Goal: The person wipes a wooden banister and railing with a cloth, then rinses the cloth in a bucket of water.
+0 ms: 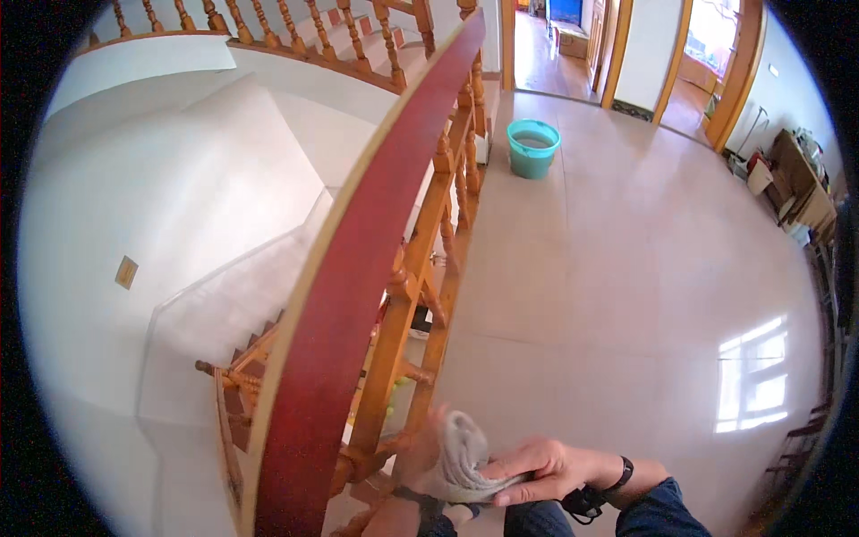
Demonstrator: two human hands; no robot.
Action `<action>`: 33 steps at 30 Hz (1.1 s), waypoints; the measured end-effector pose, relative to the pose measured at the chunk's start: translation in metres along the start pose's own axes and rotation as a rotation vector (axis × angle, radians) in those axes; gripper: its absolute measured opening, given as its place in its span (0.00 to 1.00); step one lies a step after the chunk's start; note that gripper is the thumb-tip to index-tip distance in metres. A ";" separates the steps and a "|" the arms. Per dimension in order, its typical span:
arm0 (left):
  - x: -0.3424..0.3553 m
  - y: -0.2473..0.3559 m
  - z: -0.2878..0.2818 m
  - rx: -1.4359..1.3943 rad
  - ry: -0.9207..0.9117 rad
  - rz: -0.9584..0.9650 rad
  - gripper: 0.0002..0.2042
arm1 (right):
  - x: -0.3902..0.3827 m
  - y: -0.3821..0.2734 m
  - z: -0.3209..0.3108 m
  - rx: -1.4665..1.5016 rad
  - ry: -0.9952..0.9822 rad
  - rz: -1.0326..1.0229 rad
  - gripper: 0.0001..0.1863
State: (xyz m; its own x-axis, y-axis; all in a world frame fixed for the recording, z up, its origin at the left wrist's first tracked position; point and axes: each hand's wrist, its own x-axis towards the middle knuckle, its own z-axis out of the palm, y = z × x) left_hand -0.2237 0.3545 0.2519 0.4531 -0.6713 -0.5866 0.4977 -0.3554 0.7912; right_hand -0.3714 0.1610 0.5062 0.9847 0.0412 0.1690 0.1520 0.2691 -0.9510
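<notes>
A folded grey-white cloth (pixel 461 465) is at the bottom centre, beside the wooden railing. My right hand (pixel 541 470) grips the cloth from the right with its fingers pressed on it, and a dark band is on the wrist. My left hand (pixel 416 461) is at the cloth's left side, blurred by motion and partly hidden, so its grip is unclear. The railing's long top rail (pixel 349 259) has a dark red surface with a pale edge, above turned wooden balusters (pixel 443 157).
A teal bucket (pixel 533 163) stands on the tiled floor (pixel 626 259) near the railing's far end. A curved stairwell (pixel 179 179) lies left. Two doorways (pixel 553 63) are at the back. Stored items and a brown board (pixel 805 188) line the right wall.
</notes>
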 end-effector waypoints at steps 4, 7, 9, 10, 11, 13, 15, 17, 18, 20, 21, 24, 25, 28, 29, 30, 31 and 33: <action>-0.032 0.041 0.045 -0.646 -0.694 -0.454 0.30 | -0.003 -0.037 0.017 -0.152 0.016 -0.015 0.21; -0.131 0.141 0.093 -0.667 -0.505 -0.561 0.30 | -0.023 -0.072 0.030 -0.158 0.080 0.000 0.18; -0.162 0.152 0.101 -0.669 -0.553 -0.536 0.30 | -0.041 -0.098 0.037 -0.103 0.109 0.049 0.17; -0.170 0.155 0.107 -0.656 -0.592 -0.516 0.30 | -0.051 -0.111 0.041 -0.039 0.217 0.137 0.16; -0.177 0.161 0.113 -0.633 -0.626 -0.488 0.30 | -0.062 -0.126 0.045 0.023 0.329 0.220 0.16; -0.183 0.173 0.124 -0.573 -0.664 -0.420 0.30 | -0.080 -0.150 0.044 0.054 0.384 0.244 0.16; -0.194 0.186 0.131 -0.480 -0.667 -0.344 0.30 | -0.093 -0.179 0.051 0.090 0.438 0.256 0.15; -0.212 0.202 0.128 -0.395 -0.648 -0.282 0.30 | -0.099 -0.205 0.060 0.032 0.404 0.237 0.14; -0.222 0.211 0.124 -0.358 -0.633 -0.260 0.30 | -0.099 -0.219 0.067 0.025 0.398 0.216 0.14; -0.243 0.221 0.119 -0.292 -0.608 -0.214 0.30 | -0.100 -0.245 0.083 0.063 0.323 0.152 0.13; -0.251 0.221 0.114 -0.269 -0.595 -0.196 0.30 | -0.101 -0.254 0.088 0.060 0.312 0.141 0.13; -0.262 0.214 0.105 -0.013 -0.626 -0.075 0.29 | -0.099 -0.274 0.095 -0.042 0.243 0.292 0.12; -0.265 0.207 0.102 0.207 -0.656 0.020 0.28 | -0.095 -0.279 0.098 -0.059 0.334 0.258 0.12; -0.231 0.186 0.094 1.067 -0.417 0.096 0.37 | -0.074 -0.277 0.087 -0.120 0.548 0.210 0.13; -0.250 0.203 0.095 1.029 -0.289 0.254 0.37 | -0.071 -0.267 0.076 -0.151 0.602 0.200 0.14; -0.261 0.229 0.093 0.984 -0.150 0.401 0.37 | -0.073 -0.266 0.066 -0.220 0.577 0.237 0.15; -0.305 0.277 0.104 0.845 -0.058 0.845 0.34 | -0.079 -0.256 0.059 -0.286 0.573 0.276 0.16; -0.339 0.340 0.119 0.590 -0.024 0.824 0.25 | -0.087 -0.216 0.058 -0.250 0.602 0.266 0.21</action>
State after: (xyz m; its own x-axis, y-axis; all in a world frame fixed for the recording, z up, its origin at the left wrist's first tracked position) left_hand -0.2957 0.3839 0.7398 0.4724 -0.8629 0.1794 -0.4109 -0.0356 0.9110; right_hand -0.4953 0.1551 0.7121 0.8559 -0.4844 -0.1810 -0.1564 0.0912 -0.9835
